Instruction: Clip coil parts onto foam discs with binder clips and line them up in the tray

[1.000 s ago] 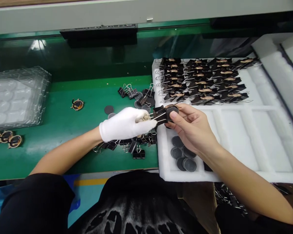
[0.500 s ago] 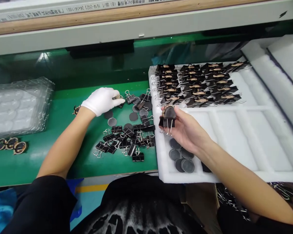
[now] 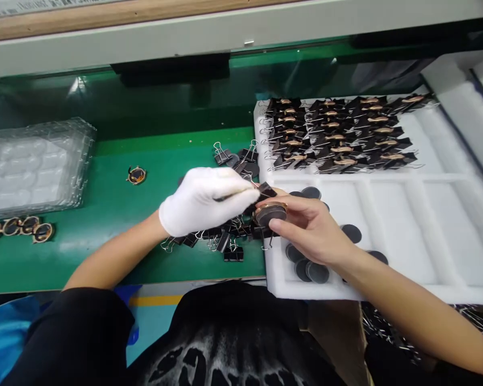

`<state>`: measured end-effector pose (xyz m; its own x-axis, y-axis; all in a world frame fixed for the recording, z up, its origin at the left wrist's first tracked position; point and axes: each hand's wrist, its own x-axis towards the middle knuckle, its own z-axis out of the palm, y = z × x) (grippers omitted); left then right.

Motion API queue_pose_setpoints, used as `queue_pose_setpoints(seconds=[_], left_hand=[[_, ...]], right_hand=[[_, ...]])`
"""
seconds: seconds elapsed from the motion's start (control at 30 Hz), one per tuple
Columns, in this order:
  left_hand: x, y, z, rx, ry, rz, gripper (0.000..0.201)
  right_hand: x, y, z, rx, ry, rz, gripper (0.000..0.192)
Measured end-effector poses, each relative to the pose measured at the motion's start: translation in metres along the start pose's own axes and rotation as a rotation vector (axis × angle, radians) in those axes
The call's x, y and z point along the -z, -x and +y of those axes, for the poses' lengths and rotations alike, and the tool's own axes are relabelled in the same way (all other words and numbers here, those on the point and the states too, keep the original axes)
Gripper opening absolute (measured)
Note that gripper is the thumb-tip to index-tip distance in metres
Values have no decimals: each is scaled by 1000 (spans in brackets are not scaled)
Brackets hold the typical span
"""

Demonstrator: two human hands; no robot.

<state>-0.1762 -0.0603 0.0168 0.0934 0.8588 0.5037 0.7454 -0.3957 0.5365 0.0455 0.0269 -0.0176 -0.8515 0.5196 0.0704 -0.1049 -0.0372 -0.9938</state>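
**Clipping a disc over the tray edge**

While the gloved left hand (image 3: 205, 199) pinches a binder clip (image 3: 265, 191), the bare right hand (image 3: 306, 228) holds a round disc piece (image 3: 270, 213) above the foam tray (image 3: 406, 236). Finished clipped pieces (image 3: 338, 134) fill the far rows; loose clips (image 3: 221, 238) and discs (image 3: 309, 271) wait. Fingers hide the clip's bite.

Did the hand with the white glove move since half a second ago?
Yes. The gloved left hand came back right, away from the lone ring part on the green mat, and now meets the right hand at the foam tray's edge.
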Motion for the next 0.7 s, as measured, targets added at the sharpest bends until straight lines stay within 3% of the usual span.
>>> queue_pose_setpoints(seconds=[0.1, 0.27, 0.57, 0.7], left_hand=[[11, 2, 0, 28, -101, -160, 38], [12, 4, 0, 153, -230, -442, 57], [-5, 10, 2, 93, -292, -463, 59], [-6, 9, -2, 117, -185, -435, 55]], right_hand=[[4, 1, -7, 51, 134, -9, 23], [16, 2, -17, 187, 422, -211, 28], [22, 2, -21, 79, 422, -318, 22], [31, 2, -31, 61, 469, -197, 17]])
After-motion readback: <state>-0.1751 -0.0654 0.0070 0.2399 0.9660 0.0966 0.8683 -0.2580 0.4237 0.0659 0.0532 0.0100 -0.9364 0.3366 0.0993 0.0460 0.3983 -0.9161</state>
